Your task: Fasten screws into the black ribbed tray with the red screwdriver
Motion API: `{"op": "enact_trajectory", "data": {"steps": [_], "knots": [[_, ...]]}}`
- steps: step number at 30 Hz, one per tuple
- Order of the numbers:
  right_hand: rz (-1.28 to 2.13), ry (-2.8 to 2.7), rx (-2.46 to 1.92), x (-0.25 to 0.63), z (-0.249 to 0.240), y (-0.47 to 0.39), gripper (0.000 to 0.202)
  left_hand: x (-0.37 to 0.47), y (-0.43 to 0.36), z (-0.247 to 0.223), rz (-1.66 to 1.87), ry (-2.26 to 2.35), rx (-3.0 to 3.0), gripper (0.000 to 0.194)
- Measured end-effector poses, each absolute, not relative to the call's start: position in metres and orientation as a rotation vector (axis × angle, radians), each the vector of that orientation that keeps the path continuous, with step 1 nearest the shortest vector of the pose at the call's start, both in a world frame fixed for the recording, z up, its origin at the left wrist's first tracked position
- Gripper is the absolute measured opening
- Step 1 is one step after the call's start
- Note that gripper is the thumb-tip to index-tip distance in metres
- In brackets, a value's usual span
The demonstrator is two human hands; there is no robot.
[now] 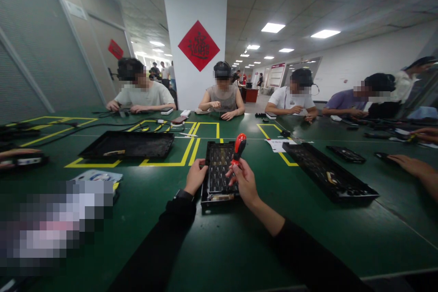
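Note:
A black tray point(205, 197) lies on the green table in front of me, with a smaller dark compartmented panel point(219, 169) inside it. My left hand point(196, 177) grips the tray's left edge, fingers closed on the rim. A screwdriver with a red and black handle point(240, 143) stands nearly upright in the closed fingers of my right hand point(243, 180), over the panel's right side. The screwdriver's tip is hidden by my fingers. Near the tray's front end sits a small pale strip point(221, 197).
Two more black trays lie at the left point(130, 145) and right point(331, 173). Cables point(85, 127) run across the left side. A white paper point(275, 145) is beyond the right tray. Several people sit across the table; other people's hands rest at both sides.

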State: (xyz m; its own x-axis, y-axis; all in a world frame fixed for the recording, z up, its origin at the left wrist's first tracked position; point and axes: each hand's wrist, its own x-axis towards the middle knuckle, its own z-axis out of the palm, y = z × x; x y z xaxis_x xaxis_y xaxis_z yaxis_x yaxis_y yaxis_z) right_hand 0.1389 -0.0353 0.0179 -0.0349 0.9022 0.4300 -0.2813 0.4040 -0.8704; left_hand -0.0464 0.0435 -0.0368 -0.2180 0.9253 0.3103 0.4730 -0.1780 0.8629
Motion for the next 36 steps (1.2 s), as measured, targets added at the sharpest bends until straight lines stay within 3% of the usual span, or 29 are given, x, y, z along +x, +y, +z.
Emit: {"op": "enact_trajectory", "data": {"steps": [36], "knots": [[1.061, -1.315, -0.611, 0.1393, 0.0197, -0.0384, 0.024, -0.0489, 0.0459, -0.0413, 1.354, 1.653, 1.636, 0.029]]}}
